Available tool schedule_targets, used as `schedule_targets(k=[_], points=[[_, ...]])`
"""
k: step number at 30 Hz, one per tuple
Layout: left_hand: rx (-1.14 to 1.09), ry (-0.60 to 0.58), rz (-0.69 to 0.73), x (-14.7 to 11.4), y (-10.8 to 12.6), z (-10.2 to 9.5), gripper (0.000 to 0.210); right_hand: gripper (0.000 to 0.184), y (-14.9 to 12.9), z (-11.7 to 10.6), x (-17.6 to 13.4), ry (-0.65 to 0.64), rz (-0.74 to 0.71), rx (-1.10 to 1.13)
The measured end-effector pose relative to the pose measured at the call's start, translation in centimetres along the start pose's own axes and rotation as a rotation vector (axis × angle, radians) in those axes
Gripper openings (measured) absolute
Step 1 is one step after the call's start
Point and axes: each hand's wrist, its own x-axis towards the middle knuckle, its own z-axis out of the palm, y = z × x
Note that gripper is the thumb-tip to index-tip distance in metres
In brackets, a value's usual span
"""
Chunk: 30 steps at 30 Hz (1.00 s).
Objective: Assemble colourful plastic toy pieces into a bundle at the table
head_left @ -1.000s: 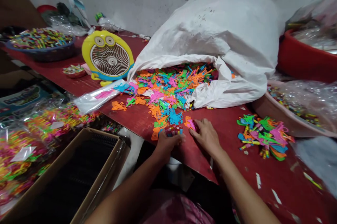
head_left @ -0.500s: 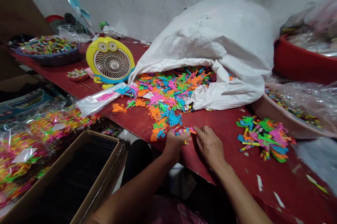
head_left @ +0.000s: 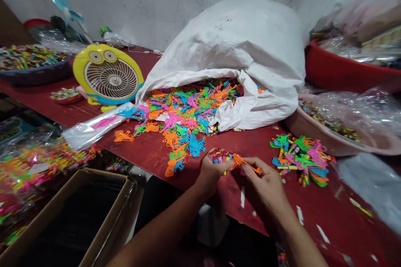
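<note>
Well, left fingers hold sticks; right, orange piece.

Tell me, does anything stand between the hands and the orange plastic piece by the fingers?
Nothing visible does: the right hand holds the orange piece; the left hand, holding small colourful sticks, is close by, contact unclear.

Above a red-topped table, the bare left hand grips a bundle of short multicoloured sticks, while the bare right hand pinches a flat orange plastic piece just beside it. Beyond them, a large bulging white sack lies with its mouth open, bright plastic pieces spilling out. Left of the sack stands a round yellow-and-blue fan; a mixed heap of colourful pieces and sticks lies right of the hands, near a pale pink plastic basin.
</note>
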Motion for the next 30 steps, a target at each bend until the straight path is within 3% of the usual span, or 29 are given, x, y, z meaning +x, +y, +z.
schedule_targets(k=[3, 5, 7, 12, 20, 25, 30], points=[[0.019, 0.015, -0.051, 0.1, -0.5, 0.7, 0.042, 0.031, 1.0, 0.9, -0.4, 0.212, 0.206, 0.209], [0.022, 0.038, -0.054, 0.3, -0.9, 1.1, 0.041, 0.032, 1.6, 2.1, -1.0, 0.340, 0.234, 0.313], [0.021, 0.032, -0.044, 0.6, -1.4, 1.3, 0.039, 0.031, 2.4, 3.5, -1.6, 0.382, 0.224, 0.412], [0.090, -0.012, 0.015, 1.0, -2.5, 1.0, 0.030, 0.034, 3.9, 4.6, -2.0, 0.375, 0.223, 0.411], [0.120, -0.029, 0.051, 1.0, -3.4, 0.2, 0.025, 0.030, 2.7, 1.4, -1.7, 0.261, 0.273, 0.321], [0.235, 0.034, 0.128, 0.9, -3.3, 0.0, 0.021, 0.031, 1.2, 0.2, -2.1, 0.229, 0.223, 0.093], [0.356, 0.073, 0.228, 0.5, -2.7, 0.1, 0.023, 0.029, 0.3, 0.9, -2.6, 0.259, 0.117, -0.119]])
